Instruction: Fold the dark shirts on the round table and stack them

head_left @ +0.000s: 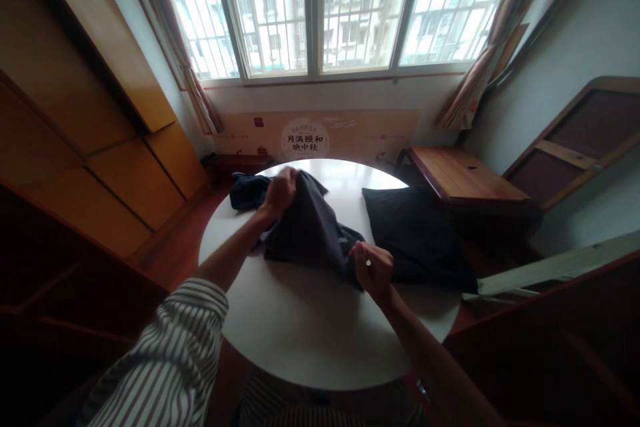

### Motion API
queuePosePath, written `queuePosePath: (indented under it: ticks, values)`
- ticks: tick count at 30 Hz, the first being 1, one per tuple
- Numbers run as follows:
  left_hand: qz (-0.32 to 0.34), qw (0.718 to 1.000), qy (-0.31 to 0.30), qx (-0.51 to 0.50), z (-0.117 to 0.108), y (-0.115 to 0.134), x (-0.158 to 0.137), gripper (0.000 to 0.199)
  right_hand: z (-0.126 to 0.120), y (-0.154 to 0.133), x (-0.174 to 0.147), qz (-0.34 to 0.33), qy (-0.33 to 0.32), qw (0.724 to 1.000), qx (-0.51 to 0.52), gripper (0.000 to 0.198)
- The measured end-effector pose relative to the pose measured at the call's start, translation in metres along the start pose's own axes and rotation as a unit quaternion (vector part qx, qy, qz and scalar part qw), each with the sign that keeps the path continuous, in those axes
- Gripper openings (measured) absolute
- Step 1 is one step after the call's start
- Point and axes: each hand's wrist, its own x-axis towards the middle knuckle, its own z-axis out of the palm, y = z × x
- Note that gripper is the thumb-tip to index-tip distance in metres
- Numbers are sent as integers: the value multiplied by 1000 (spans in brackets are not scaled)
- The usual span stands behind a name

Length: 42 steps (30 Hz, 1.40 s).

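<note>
A dark garment [310, 230] hangs partly lifted over the white round table [310, 327], its lower part resting on the top. My left hand [281, 191] is closed on its far upper edge. Nearer to me and to the right, my right hand [373, 265] grips another edge in a fist. The garment's exact kind cannot be made out. Behind my left hand lies a folded dark blue cloth [246, 191]. A larger black cloth [417, 233] is spread flat beside my right hand and reaches over the table's right edge.
A low wooden table [467, 173] stands at the back right, with a wood-framed panel [575, 147] leaning by the wall. Orange-brown cabinets [135, 173] line the left side. Under the barred window, a printed banner [350, 133] runs along the wall.
</note>
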Motion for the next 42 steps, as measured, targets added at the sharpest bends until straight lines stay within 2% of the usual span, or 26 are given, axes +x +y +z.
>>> queuePosePath:
  ticks: [1,4,6,8,10,12,13,15,17,20,26,30,34,36,39,41,42]
  values:
    - [-59,994,93,6,-19,-8,22,22,-1,1,-1,1,9,1000,-5,51]
    - [-127,960,247,33,-75,-41,69,28,-2,5,0,7,18,999,-31,50]
    - [-135,949,277,64,-94,-62,69,28,-3,7,4,15,9,998,-68,47]
    - [-132,958,231,103,-93,-76,42,28,-6,10,9,32,-2,989,-142,42]
    - [-138,972,129,141,-75,-86,-4,25,-11,16,13,67,-5,965,-253,31]
    - [-152,975,-1,164,-51,-92,-55,20,-18,27,15,136,-9,918,-371,24]
    - [-153,972,-60,169,-41,-95,-77,19,-23,34,14,176,-19,890,-419,30]
    - [-152,965,-121,174,-26,-99,-112,20,-30,48,10,244,-62,841,-478,43]
    - [-148,966,-132,165,-20,-100,-130,22,-35,60,6,259,-119,822,-493,40]
    - [-128,975,-112,142,-22,-95,-134,28,-37,70,3,211,-183,831,-481,29]
    - [-45,990,-86,105,-28,-60,-128,38,-34,82,-1,158,-216,850,-454,22]
    - [-6,993,-83,80,-29,-36,-130,39,-35,86,-5,173,-187,874,-414,31]
    - [27,995,-63,66,-36,-28,-133,39,-43,69,11,179,-124,897,-385,35]
    - [43,997,-37,57,-42,-28,-131,39,-45,49,25,131,-86,915,-372,34]
    - [65,997,13,30,-52,-21,-121,37,-34,11,36,-2,-55,950,-308,32]
    - [81,996,49,-2,-57,-10,-110,35,-18,-19,30,-102,-94,961,-239,35]
    - [88,994,66,-22,-58,-3,-104,34,-8,-33,23,-150,-139,958,-201,35]
